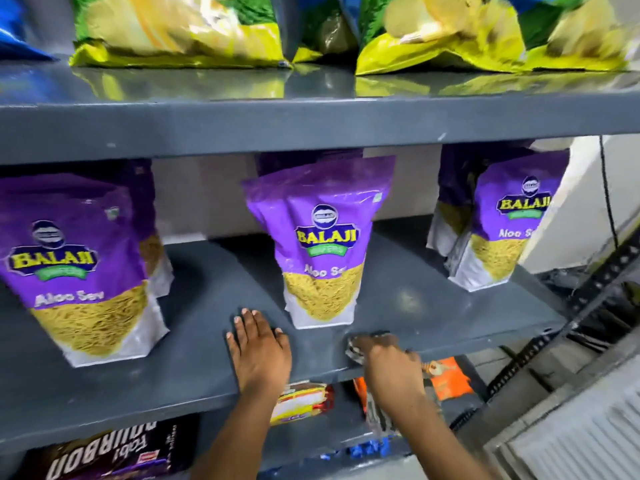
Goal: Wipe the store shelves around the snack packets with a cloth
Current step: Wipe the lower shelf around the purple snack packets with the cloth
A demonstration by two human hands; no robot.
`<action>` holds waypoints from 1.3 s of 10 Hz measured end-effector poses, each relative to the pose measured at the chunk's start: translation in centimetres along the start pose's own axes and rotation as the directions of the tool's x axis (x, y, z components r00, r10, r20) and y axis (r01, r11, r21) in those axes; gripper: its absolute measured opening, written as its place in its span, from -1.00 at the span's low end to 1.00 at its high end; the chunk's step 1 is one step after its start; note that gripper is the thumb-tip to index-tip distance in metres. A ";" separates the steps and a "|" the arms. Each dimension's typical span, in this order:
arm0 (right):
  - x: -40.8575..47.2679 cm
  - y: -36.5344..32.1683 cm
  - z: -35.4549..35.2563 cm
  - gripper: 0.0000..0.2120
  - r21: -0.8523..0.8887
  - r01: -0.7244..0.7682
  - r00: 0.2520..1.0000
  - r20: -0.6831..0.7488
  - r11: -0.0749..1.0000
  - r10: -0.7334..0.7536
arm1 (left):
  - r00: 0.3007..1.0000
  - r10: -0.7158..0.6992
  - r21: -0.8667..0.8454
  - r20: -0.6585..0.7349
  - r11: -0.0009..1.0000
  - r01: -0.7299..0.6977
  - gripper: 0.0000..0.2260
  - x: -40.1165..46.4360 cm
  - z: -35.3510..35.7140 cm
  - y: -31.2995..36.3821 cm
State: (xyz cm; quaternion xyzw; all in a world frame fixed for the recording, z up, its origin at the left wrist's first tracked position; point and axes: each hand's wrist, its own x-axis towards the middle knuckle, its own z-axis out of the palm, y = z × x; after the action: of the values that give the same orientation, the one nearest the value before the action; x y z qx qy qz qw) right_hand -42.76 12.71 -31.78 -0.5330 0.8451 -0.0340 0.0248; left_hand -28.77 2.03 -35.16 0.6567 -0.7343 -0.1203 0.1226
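Purple-and-yellow snack packets [320,244] on grey shelf [207,323]; yellow-green packets [180,29] above

Left hand [258,344] flat on grey shelf [194,327]; right hand [388,358] clutching cloth [355,351].

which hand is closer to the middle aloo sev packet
Left, narrowly. The left hand lies flat on the shelf just left of the middle Aloo Sev packet base. The right hand, gripping the cloth, is at the front edge, below and right.

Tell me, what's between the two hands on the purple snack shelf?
Only bare grey shelf lies between the flat left hand and the right hand gripping the cloth, as the head view shows.
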 end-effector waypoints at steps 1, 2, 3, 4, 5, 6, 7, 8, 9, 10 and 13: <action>1.1 1.7 -0.6 -0.62 -0.093 0.077 0.997 0.003 0.993 -0.077 | 0.996 -0.078 0.072 0.036 0.995 0.075 -0.48 0.5 1.1 1.5; 3.4 3.3 -1.6 -0.61 0.064 0.245 0.955 0.155 0.967 -0.252 | 0.994 -0.098 0.089 0.044 0.992 0.094 -0.49 0.6 1.3 1.8; 7.7 5.1 -4.0 -0.65 0.182 0.305 0.893 0.286 0.935 -0.347 | 0.993 -0.110 0.105 0.039 0.989 0.105 -0.49 0.5 1.1 2.0; 13.6 6.6 -7.0 -0.69 0.148 0.324 0.934 0.107 0.934 -0.341 | 0.991 -0.127 0.131 0.040 0.984 0.121 -0.48 0.6 1.1 2.1; 20.2 7.3 -8.5 -0.64 0.163 0.342 0.939 -0.094 0.925 -0.331 | 0.992 -0.123 0.133 0.040 0.984 0.116 -0.49 0.9 1.3 2.0; 24.0 7.6 -7.3 -0.50 0.211 0.349 0.913 0.142 0.913 -0.382 | 0.992 -0.114 0.162 0.047 0.981 0.105 -0.40 0.8 1.4 1.9; 25.9 7.9 -4.2 -0.44 0.288 0.294 0.770 0.494 0.911 -0.404 | 0.991 -0.131 0.158 0.037 0.980 0.123 -0.22 0.8 1.2 2.3; 27.5 7.5 -3.0 -0.64 0.256 0.202 0.898 0.336 0.945 -0.283 | 0.992 -0.120 0.172 0.050 0.979 0.110 -0.45 1.2 1.7 1.9; 29.2 6.6 -3.2 -0.66 0.297 0.135 0.975 0.132 0.945 -0.181 | 0.989 -0.126 0.130 0.077 0.985 0.115 -0.40 1.0 1.7 1.6; 30.2 6.4 -1.9 -0.57 0.229 0.159 0.967 0.159 0.960 -0.198 | 0.986 -0.142 0.152 0.090 0.980 0.127 -0.18 1.1 1.8 1.8; 27.0 8.7 1.0 -0.58 0.278 0.260 0.879 0.328 0.925 -0.346 | 0.991 -0.126 0.147 0.053 0.982 0.117 -0.28 1.0 1.7 1.7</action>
State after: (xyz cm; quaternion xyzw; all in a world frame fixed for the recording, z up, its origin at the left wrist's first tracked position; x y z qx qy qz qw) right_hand -62.17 -7.99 -33.68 -0.6498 0.7210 -0.0320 0.2386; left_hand -31.02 1.21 -36.13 0.7035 -0.7030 -0.0946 0.0444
